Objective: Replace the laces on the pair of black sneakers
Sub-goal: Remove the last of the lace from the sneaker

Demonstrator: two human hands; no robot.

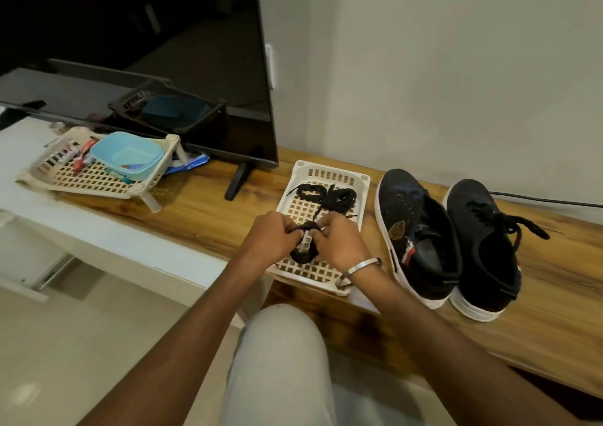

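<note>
Two black sneakers with white soles stand side by side on the wooden shelf. The left sneaker (416, 230) has no lace in its eyelets. The right sneaker (483, 246) is laced with a black lace. To their left lies a cream lattice tray (329, 172) holding a loose black lace bundle (326, 195). Over the tray's near half, my left hand (272, 234) and my right hand (341, 241) both pinch a coiled black lace (305, 254) between them. A metal bangle sits on my right wrist.
A television (146, 50) stands at the back left, its foot (238, 181) on the shelf beside the tray. A second cream basket (94, 177) with a blue tub (127, 155) sits at the left. A cable (548, 200) runs behind the sneakers. My knee (280, 354) is below the shelf edge.
</note>
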